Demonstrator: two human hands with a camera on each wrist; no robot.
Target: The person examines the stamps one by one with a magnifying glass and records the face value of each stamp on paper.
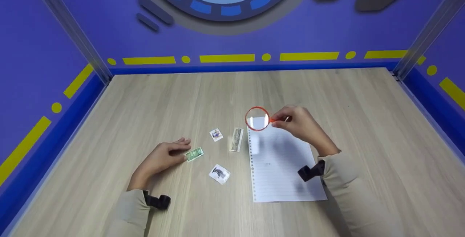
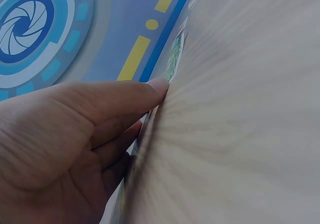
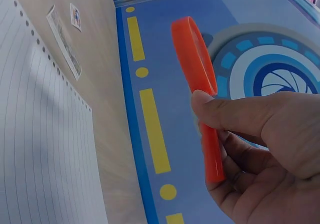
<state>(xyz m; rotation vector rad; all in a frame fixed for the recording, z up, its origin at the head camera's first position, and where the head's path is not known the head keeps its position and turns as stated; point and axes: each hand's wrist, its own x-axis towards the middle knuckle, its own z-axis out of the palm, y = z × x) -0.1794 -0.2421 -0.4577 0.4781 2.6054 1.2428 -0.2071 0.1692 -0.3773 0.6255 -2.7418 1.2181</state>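
Note:
My right hand (image 1: 298, 122) pinches an orange-red magnifying glass (image 1: 257, 130) by its handle, above the upper end of a lined loose-leaf sheet (image 1: 290, 182). In the right wrist view, thumb and fingers curl round the handle of the magnifying glass (image 3: 187, 54). On the left, my left hand (image 1: 163, 157) rests on the table, its thumb tip touching the near edge of a small green stamp (image 1: 194, 154). The left wrist view has the thumb against the end of the green stamp (image 2: 174, 57), with the other fingers loosely bent beneath.
Between the hands lie a small colourful stamp (image 1: 216, 135), a long grey stamp (image 1: 237, 139) and a white stamp with a dark figure (image 1: 219, 174). Blue panels with yellow marks (image 1: 227, 58) border the wooden table (image 1: 163, 99).

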